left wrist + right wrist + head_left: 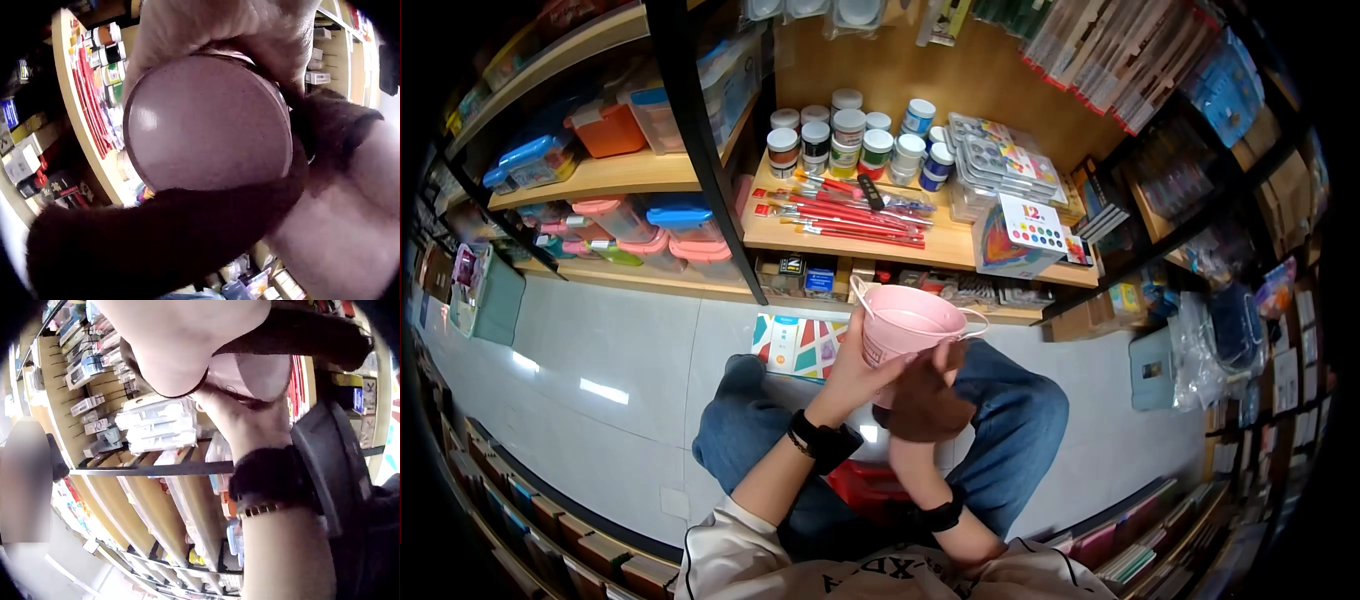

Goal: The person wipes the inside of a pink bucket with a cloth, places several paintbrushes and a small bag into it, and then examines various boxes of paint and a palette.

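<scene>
A small pink bucket [910, 318] with two white side handles is held up in front of the person's lap, its opening facing up. The left hand [862, 362] grips its left side. At its right side the right hand [940, 365] holds a brown cloth [932, 402] against the bucket. In the left wrist view the bucket's round base [209, 125] faces the camera, with the cloth [169, 231] hanging across its lower edge. The right wrist view has the right hand [187, 344] close up, the bucket [262, 375] beyond it and the cloth [300, 334] beside it.
Ahead stands a wooden shelf [820, 245] with paint jars [848, 140], red brushes [850, 220] and a paint box [1020, 238]. A patterned sheet [795, 345] lies on the floor before it. Plastic boxes fill the left shelves, and a bin [1152, 370] stands at right.
</scene>
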The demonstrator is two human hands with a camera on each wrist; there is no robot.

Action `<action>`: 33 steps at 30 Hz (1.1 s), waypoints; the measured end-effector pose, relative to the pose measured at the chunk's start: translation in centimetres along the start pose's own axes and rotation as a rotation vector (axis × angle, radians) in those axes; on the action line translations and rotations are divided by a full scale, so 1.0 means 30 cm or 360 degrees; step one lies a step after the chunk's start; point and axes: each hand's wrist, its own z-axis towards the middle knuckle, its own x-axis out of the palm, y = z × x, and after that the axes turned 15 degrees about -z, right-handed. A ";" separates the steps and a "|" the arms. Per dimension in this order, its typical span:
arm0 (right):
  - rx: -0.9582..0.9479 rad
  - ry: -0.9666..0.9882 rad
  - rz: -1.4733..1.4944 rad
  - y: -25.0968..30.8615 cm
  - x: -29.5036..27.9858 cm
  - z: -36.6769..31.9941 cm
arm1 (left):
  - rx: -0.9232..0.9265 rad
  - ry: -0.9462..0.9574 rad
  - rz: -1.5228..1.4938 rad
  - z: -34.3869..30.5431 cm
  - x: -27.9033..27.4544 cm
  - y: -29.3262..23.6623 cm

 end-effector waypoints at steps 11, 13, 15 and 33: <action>-0.0479 -0.0132 -0.0810 -0.010 -0.083 0.117 | 0.0050 -0.0015 -0.0234 0.013 0.002 -0.026; -0.0461 -0.0039 -0.1030 -0.022 -0.099 0.103 | 0.0072 -0.0049 -0.0203 0.011 0.003 -0.011; -0.0397 0.0152 -0.1479 -0.008 -0.092 0.077 | -0.0025 -0.0297 -0.0599 0.006 0.001 0.023; -0.0189 -0.0463 -0.0401 0.230 -0.092 0.158 | 0.0018 -0.0213 -0.0465 -0.046 -0.011 -0.001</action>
